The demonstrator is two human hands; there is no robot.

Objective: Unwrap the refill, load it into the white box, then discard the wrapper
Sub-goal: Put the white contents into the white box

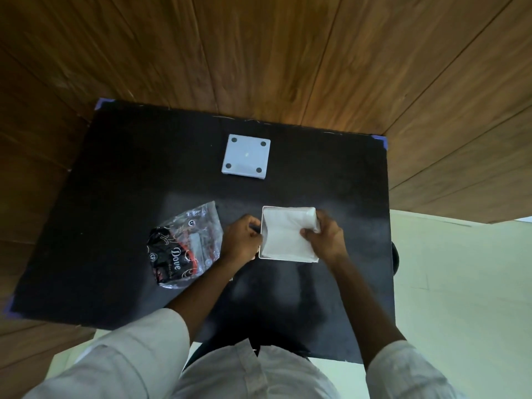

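Observation:
The white box (288, 258) sits open-side up on the black table, near its middle right. A white tissue refill (285, 231) lies inside it, filling most of the opening. My left hand (240, 240) grips the box's left wall. My right hand (324, 237) rests on the box's right side, thumb and fingers pinching the refill's right edge. The empty clear wrapper (187, 244), printed black and red with "Dove", lies crumpled on the table just left of my left hand.
The box's white square base panel (246, 156), with round dark pads at its corners, lies flat farther back on the black table (115, 197). Wooden panelling surrounds the table at the back and left; pale floor shows at the right.

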